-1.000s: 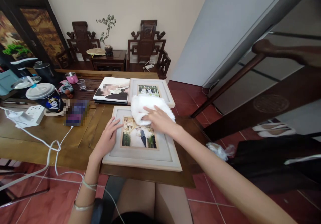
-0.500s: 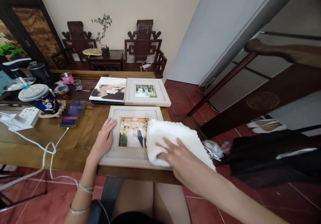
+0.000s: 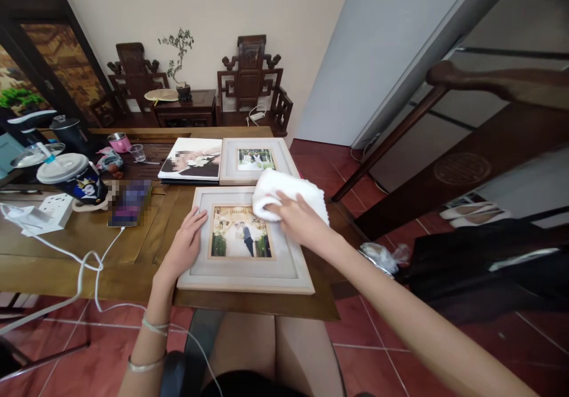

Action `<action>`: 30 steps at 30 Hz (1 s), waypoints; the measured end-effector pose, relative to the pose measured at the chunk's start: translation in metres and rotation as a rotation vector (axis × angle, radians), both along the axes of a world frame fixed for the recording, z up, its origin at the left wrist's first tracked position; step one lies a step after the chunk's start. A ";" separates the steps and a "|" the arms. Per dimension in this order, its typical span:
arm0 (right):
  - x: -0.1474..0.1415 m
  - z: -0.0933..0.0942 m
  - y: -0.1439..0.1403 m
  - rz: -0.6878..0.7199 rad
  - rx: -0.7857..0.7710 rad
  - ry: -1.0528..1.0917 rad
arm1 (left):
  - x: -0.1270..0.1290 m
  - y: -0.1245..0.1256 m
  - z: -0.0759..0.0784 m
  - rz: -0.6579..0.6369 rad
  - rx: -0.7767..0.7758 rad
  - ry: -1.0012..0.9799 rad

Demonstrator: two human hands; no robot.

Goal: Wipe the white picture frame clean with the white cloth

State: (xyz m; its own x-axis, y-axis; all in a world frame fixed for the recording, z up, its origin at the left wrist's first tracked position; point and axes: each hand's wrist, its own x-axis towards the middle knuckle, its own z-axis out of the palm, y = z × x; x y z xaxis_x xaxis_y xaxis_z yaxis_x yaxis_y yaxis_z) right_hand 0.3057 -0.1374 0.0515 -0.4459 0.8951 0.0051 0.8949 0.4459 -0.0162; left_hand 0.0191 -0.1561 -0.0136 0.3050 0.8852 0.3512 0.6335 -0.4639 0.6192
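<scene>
the larger picture frame (image 3: 284, 268) lies flat at the near edge of the brown wooden table (image 3: 153, 249), photo side up. the white cloth (image 3: 296, 186), bunched up, covers its upper right corner. the right hand (image 3: 299, 216) holds the cloth, fingers pressed into its folds; the left hand (image 3: 185, 243) rests on the frame's left edge, fingers extended and only slightly apart. just beyond lie a smaller picture frame (image 3: 230, 165) and, against its left side, a photo panel (image 3: 195, 159). further left on the glossy planks are a phone (image 3: 130, 203) on a white cable, a lidded cup (image 3: 89, 186) and a white power strip (image 3: 57, 208). past the table, two dark carved chairs (image 3: 251, 74) flank a low table (image 3: 193, 103) with a potted tree (image 3: 183, 90), before a pale wall (image 3: 208, 6). the floor (image 3: 311, 361) is red tile.
</scene>
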 end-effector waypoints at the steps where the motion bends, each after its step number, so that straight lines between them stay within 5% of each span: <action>1: 0.002 -0.001 0.010 -0.003 0.026 -0.021 | 0.000 0.000 0.000 0.004 0.001 -0.007; 6: 0.007 -0.001 0.020 0.082 0.022 -0.079 | 0.001 0.001 -0.003 0.044 0.001 -0.028; 16: 0.009 0.025 -0.105 0.204 -0.287 0.039 | 0.003 0.000 -0.001 0.041 -0.001 -0.033; 20: 0.014 0.035 -0.126 0.217 -0.411 0.174 | 0.003 -0.001 0.001 0.032 -0.005 -0.025; 23: 0.012 0.033 -0.110 0.155 -0.342 0.215 | 0.002 -0.001 0.001 0.024 -0.012 -0.021; 30: -0.020 0.004 -0.009 0.117 0.128 0.090 | 0.002 -0.001 0.001 0.030 -0.024 -0.019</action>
State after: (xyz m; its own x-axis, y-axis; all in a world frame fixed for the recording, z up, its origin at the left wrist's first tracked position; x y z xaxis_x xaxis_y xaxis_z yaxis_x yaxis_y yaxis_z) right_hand 0.2852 -0.1460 0.0555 -0.5398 0.8264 0.1606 0.8342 0.5507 -0.0301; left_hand 0.0207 -0.1575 -0.0128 0.2714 0.9022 0.3354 0.6351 -0.4297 0.6419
